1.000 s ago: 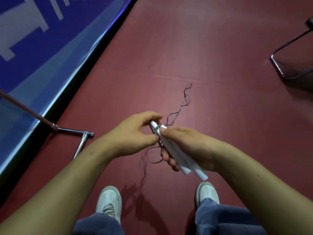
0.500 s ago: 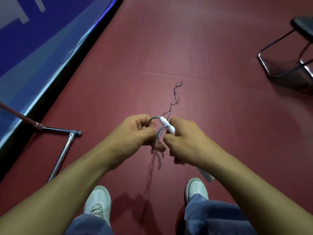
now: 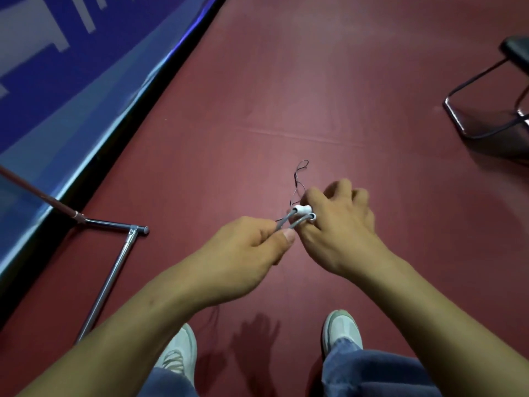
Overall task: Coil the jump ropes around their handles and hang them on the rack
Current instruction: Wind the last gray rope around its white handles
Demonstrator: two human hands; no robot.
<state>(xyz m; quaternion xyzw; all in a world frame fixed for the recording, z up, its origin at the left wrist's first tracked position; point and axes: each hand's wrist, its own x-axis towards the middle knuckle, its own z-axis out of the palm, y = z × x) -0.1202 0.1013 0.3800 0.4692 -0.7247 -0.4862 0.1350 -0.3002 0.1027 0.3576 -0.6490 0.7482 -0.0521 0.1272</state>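
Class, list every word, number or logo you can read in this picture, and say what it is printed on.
No text here reads whole.
The blue banner: large pale block shapes, cut off by the frame, unreadable.
The white plastic jump-rope handles and white shoes: no print visible.

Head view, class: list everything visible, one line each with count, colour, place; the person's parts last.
jump rope handles: two, white, centre, only tips showing
grey cord ends: two, grey, running off the handle tips
thin cord: one, dark, looping beyond the handles
floor: one, dark red, everywhere
wall panel: one, blue-white, upper left
metal stand: one, chrome, floor left
pole: one, reddish, joining stand
chair: one, black, upper right
shoes: two, pale, bottom
jeans: one pair, blue, bottom edge
left hand: one, pinching grey cord ends
right hand: one, grip around handles
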